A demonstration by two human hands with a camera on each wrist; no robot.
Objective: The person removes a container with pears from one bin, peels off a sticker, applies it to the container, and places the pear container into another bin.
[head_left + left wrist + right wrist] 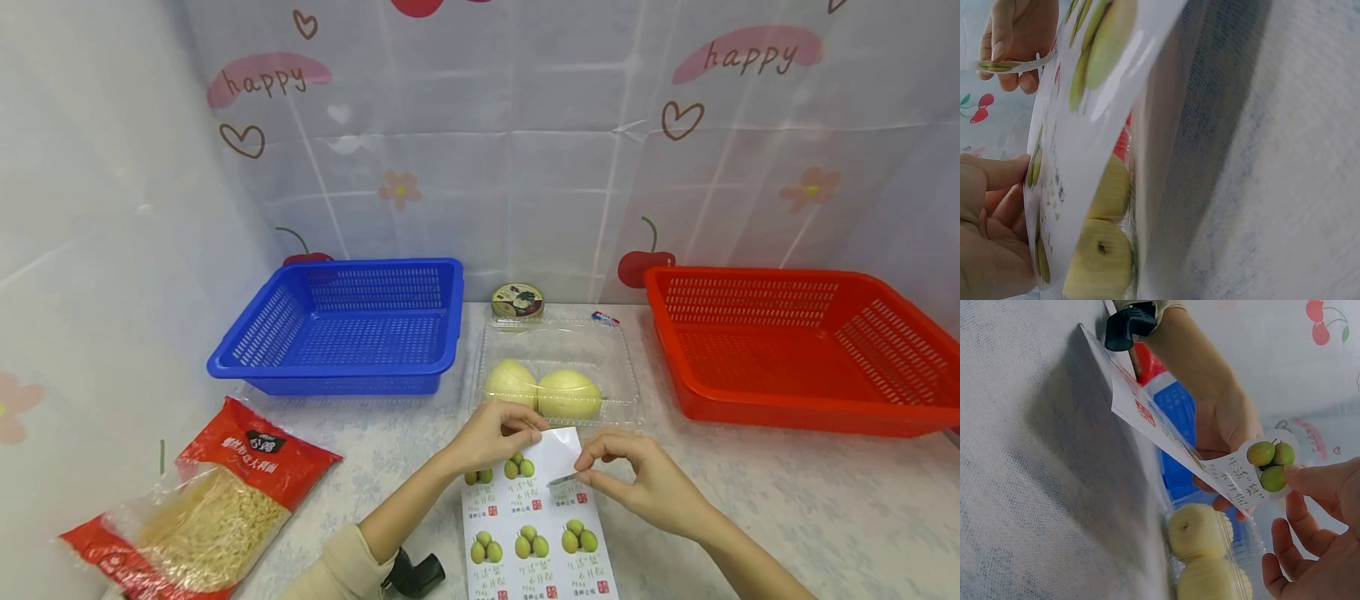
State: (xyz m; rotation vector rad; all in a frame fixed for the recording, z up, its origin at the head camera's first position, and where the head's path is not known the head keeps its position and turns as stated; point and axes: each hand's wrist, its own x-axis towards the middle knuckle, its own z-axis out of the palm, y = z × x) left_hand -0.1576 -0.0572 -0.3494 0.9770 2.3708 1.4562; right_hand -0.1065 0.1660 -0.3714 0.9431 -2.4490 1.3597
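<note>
My left hand [492, 435] grips the top edge of a white sticker sheet [534, 521] printed with green pears and writing. Between thumb and forefinger, my right hand [652, 483] pinches a pear sticker [1267, 464] at its top. That sticker's upper part is lifted off the sheet, while its lower part still joins the backing. The sheet is held raised at a tilt, as both wrist views show. Just behind it lies a clear plastic box [622, 367] with two pale yellow pears [570, 394] inside.
A blue basket [337, 385] stands at the back left, a red basket [810, 412] at the right. At the left lies a red bag of pasta [217, 508]. A round tin [517, 301] sits behind the plastic box, near a small blue-and-red packet [604, 318].
</note>
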